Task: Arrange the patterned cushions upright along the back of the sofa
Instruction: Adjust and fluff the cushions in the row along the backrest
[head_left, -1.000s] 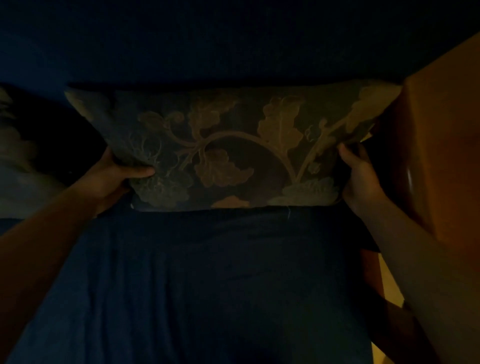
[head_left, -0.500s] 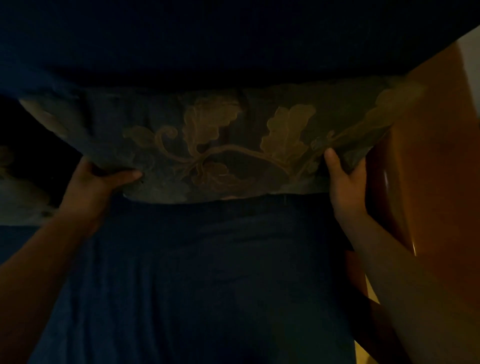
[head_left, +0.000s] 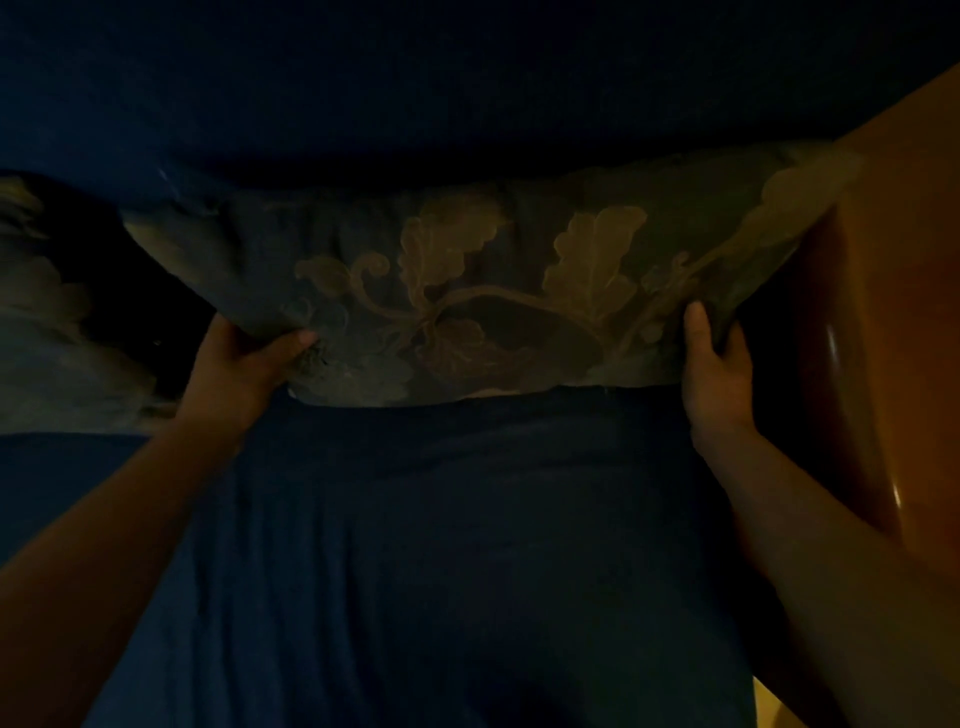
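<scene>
One cushion being set against the sofa back
Left hand (head_left: 236, 371) and right hand (head_left: 714, 371) pinch the cushion (head_left: 467, 291) by its lower corners; a second cushion (head_left: 47, 332), dimly seen at the sofa's (head_left: 467, 545) left edge, probably needs placing

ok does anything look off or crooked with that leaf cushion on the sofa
Slightly. The leaf cushion is bunched and sagging between the left hand and right hand, and its right corner crowds the wooden armrest. No damage is visible in the dim light.
</scene>
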